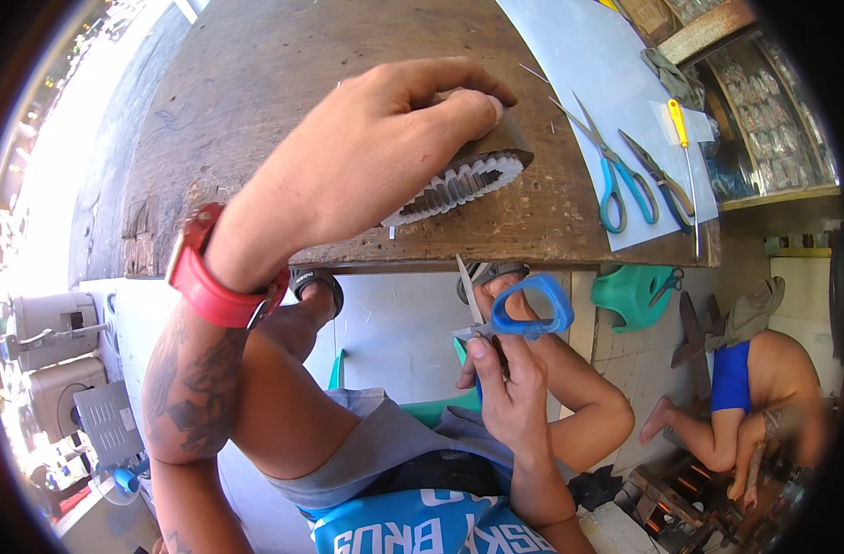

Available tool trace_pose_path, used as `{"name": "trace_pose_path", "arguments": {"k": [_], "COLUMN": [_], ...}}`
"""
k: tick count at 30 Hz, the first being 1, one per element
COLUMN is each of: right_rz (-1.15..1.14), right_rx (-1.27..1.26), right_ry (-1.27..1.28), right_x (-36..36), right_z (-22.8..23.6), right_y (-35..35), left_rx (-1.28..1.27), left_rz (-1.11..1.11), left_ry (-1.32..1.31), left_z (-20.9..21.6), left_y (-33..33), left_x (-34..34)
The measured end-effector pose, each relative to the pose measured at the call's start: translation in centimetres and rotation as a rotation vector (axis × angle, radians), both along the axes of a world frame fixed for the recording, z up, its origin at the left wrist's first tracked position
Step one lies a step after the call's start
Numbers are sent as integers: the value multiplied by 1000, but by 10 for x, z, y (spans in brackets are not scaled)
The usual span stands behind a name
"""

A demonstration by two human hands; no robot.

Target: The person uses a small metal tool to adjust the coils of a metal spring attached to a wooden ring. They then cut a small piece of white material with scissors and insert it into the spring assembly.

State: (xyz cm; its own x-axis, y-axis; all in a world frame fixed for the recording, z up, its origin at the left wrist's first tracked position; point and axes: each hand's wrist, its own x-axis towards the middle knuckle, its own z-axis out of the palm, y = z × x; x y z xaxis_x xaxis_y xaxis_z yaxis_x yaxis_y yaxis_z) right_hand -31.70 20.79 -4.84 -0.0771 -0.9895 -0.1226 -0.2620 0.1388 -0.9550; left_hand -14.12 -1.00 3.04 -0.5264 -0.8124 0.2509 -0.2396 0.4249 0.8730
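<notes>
My left hand is curled over the top of a brown motor stator core with white liners in its inner slots. The core rests near the front edge of the wooden table. A small white piece lies by the table edge below it. Below that edge, my right hand is closed around a pair of scissors with blue handles. The thumb presses near the pivot, and one blade points up toward the table. My right fingers partly hide the other handle.
On a white sheet at the right lie teal-handled scissors, long-nosed pliers and a yellow-handled screwdriver. A green stool stands below. Another person crouches at the right, beside metal parts. Grey machines stand left.
</notes>
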Motion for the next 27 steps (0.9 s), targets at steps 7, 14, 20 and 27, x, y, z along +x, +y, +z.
{"name": "trace_pose_path", "arguments": {"k": [7, 14, 20, 27], "right_rz": [-40, -22, 33, 5], "right_rx": [-32, -22, 87, 18], "right_ry": [-30, 110, 12, -38], "right_x": [11, 24, 14, 1], "right_z": [7, 15, 25, 28], "right_y": [-36, -55, -62, -24], "left_rx": [15, 2, -85, -44], "left_rz": [4, 11, -15, 83], "left_ry": [-23, -8, -48, -72], "left_z": [-14, -14, -10, -7], "left_y": [-3, -1, -1, 1], "left_x": [-4, -2, -3, -9]}}
